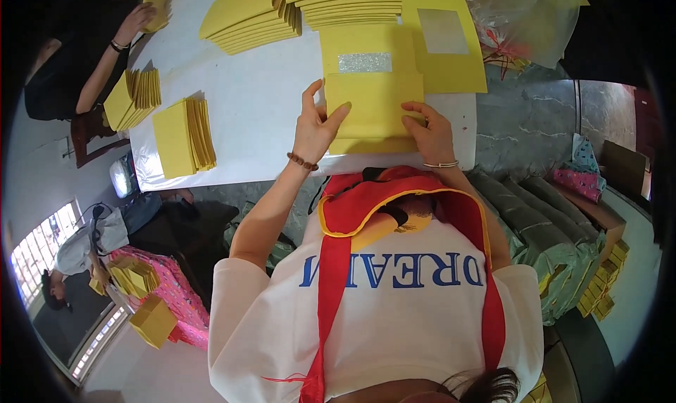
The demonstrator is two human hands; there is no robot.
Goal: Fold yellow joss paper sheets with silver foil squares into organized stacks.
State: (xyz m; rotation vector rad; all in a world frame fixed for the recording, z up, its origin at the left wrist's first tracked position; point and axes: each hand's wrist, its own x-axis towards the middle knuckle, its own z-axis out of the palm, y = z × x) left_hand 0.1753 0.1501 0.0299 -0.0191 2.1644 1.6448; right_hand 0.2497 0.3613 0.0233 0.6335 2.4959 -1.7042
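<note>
A yellow folded paper piece (pixel 373 107), like a large envelope, lies in front of me at the table's near edge. Just beyond its fold, a silvery, glittering rectangle (pixel 364 62) shows on the yellow paper. My left hand (pixel 317 125) holds the left edge, thumb on top and index finger stretched out beside it. At the right edge, my right hand (pixel 428 132) has its fingers curled in, with thumb and index gripping the paper. The undersides of both hands are hidden. A flat yellow sheet with a pale grey rectangle (pixel 442 31) lies to the right, partly under the paper.
Stacks of folded yellow paper (pixel 257 26) stand at the far side of the white table (pixel 246 114). Two smaller bundles (pixel 184 137) are at the left. A co-worker's hand (pixel 134 23) holds yellow paper there. A clear plastic bag (pixel 524 16) sits at far right; wrapped bundles (pixel 539 241) stand behind right.
</note>
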